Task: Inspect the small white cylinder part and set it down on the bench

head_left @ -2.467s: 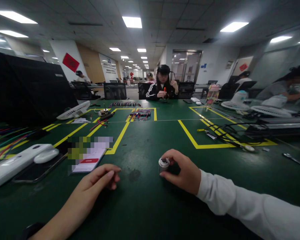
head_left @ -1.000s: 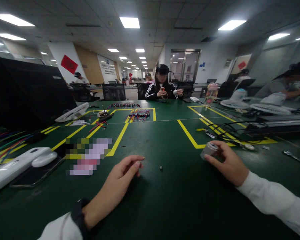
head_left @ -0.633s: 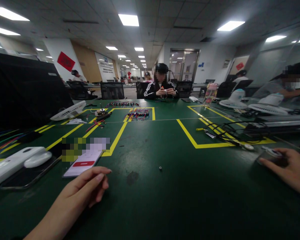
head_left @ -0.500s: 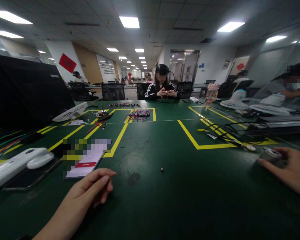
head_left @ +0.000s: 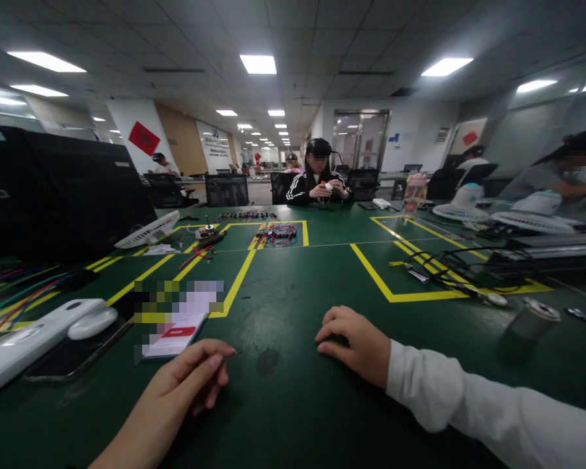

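My left hand [head_left: 195, 378] rests low over the green table, with its fingers curled in and its thumb against the index finger. Whatever may be between those fingertips is hidden. Near the middle of the table, my right hand [head_left: 354, 342] has its thumb and index fingertips close together at the surface. The spot where a small round metal part lay is now covered by these fingertips. A grey metal cylinder [head_left: 532, 322] stands apart from my right hand, farther to the right. Just beyond my left hand lies a phone [head_left: 180, 332] with a lit screen.
A white device [head_left: 39, 339] and a dark phone [head_left: 68, 358] lie at left. A computer case [head_left: 58, 195] stands behind them. Bundled wires [head_left: 276, 234], black cables [head_left: 449, 267] and a spanner [head_left: 583, 317] lie farther off. A co-worker [head_left: 317, 176] sits opposite.
My right hand has let go of the grey cylinder and moved left to the small metal part, which is now hidden. My left hand keeps much the same pose. The view has tilted slightly upward.
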### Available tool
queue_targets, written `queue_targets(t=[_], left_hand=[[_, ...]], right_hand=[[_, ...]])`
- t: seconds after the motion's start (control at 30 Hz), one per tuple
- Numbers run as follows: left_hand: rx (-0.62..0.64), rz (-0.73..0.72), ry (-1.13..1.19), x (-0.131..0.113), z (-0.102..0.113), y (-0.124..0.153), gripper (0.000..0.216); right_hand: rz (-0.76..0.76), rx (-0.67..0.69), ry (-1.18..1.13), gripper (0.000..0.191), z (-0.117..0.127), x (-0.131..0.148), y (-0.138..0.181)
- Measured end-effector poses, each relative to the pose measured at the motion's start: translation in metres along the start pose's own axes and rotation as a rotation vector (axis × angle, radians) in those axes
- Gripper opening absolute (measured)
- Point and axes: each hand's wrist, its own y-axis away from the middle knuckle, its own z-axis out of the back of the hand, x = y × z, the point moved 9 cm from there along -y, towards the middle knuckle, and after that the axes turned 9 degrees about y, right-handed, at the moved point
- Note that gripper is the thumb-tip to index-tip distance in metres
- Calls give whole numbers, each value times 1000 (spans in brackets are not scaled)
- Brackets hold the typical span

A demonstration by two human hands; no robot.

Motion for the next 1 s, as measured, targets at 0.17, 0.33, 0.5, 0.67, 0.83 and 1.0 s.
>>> queue_targets(t=[0.17, 0.33, 0.5, 0.67, 0.83, 1.0], left_hand=[[-9, 0, 23, 5, 4, -2, 22], [-20, -5, 2, 5, 3, -4, 25], [-65, -23, -36, -3, -2, -1, 22], [-152, -46, -56, -14, -1, 4, 20], [-146, -38, -56, -15, -1, 3, 21], [-128, -36, -51, -11, 1, 1, 22]], right_hand=[[-36, -139, 76, 17, 48, -23, 24], [-362, -443, 550, 29, 170, -108, 116], [-985, -229, 539, 37, 223, -225, 221], [-1108, -180, 444, 41, 219, -254, 249], [-1098, -252, 385, 46, 219, -262, 254], [-1087, -254, 297, 46, 220, -253, 251]])
